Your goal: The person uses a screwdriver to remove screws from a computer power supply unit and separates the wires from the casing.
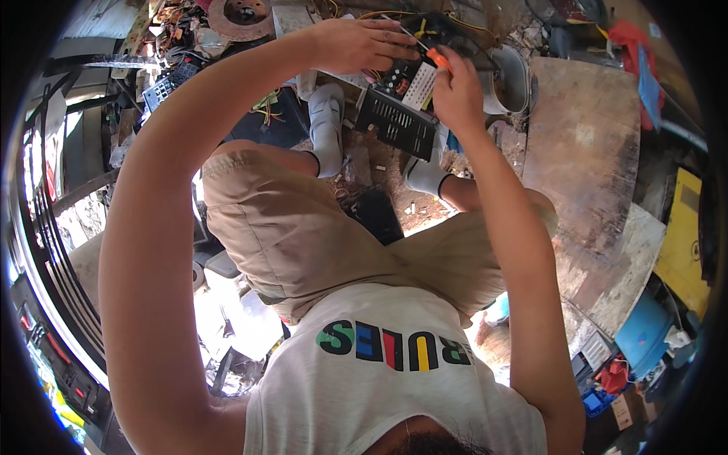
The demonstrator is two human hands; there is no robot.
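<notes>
An opened computer power supply (400,121), with a black vented metal case, lies between my feet at the top of the view. Inside it, a circuit board with dark round parts and a pale perforated metal piece (419,87) are exposed. My right hand (458,95) is closed around the orange handle of a screwdriver (438,58), whose shaft slants up and left over the far part of the unit. From the left, my left hand (366,44) reaches across with fingers stretched out over that far part, close to the shaft. What lies beneath its palm is hidden.
A white bucket (509,80) stands right of the power supply, beside a large worn wooden board (582,144). A rusty brake disc (240,17) and heaped scrap lie at the far left. A yellow panel (680,239) and blue container (643,335) are at the right.
</notes>
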